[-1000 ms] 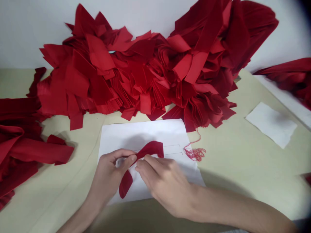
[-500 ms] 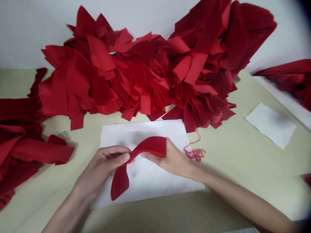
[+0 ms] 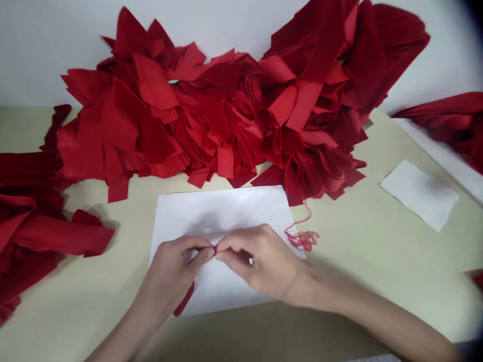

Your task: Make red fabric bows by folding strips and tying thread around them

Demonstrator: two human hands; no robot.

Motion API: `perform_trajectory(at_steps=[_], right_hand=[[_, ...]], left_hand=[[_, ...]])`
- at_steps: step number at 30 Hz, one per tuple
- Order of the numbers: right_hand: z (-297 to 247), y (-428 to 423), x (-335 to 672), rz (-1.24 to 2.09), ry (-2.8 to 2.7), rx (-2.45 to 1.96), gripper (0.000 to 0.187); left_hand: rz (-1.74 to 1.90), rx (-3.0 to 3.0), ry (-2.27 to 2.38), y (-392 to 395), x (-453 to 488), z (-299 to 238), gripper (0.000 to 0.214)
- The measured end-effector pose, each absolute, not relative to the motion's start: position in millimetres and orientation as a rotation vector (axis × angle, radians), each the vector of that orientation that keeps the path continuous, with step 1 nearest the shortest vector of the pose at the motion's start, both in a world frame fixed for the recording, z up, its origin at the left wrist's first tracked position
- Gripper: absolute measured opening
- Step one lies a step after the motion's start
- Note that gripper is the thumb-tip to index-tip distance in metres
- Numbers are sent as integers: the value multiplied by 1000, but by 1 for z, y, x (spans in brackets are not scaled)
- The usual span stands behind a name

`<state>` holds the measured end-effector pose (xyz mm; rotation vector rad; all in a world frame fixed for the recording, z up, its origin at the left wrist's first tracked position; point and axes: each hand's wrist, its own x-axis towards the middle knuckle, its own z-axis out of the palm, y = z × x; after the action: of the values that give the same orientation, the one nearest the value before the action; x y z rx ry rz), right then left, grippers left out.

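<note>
Over a white sheet of paper (image 3: 241, 291), my two hands meet fingertip to fingertip. My left hand (image 3: 175, 266) is closed, thumb and index finger pinching a red velvet ribbon strip (image 3: 184, 301). One end of the strip hangs below that hand; most of the rest is hidden behind my fingers. My right hand (image 3: 260, 256) pinches the same strip right beside the left fingertips, where only a small red bit shows. A tangle of red thread (image 3: 304, 240) lies just right of the paper.
A big heap of cut red velvet strips (image 3: 211, 120) runs along the back against the wall. More red strips (image 3: 56, 231) lie at the left, and another red pile (image 3: 453, 120) sits at the far right. A small white paper (image 3: 420, 193) rests on the table (image 3: 350, 236).
My right hand has moved left and turned, its fingertips now pinching beside my left ones. The strip's broad right part, which arched over that hand, no longer shows. My left hand shifted slightly right.
</note>
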<state>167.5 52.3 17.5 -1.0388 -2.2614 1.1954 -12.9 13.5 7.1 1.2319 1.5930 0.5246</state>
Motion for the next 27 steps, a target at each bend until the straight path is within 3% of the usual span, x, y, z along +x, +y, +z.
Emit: perform_trajectory(at_steps=[3,6,13,20,24,27], right_hand=[[23,34,163,1045,-2349,-996,20],[19,27,159,1133,-2295,-999,20],[2,59,164,1612,-1773,-999,10],[-2,74,172,1938,-1755,-936,6],[5,71,169,1824,-1994,-1034,12],[18,60,167,1493,-2276,-1056,15]], left_hand=[[756,1027,1611,14,-16,4,14],[847,737,1438,15,-22,3,18],[709,679,1252,19,-39,3,15],[423,944,1175,20,-39,9,11],[221,1174,1229,17,-25,15,14],[319,1284,1405,13,-15,12,18]])
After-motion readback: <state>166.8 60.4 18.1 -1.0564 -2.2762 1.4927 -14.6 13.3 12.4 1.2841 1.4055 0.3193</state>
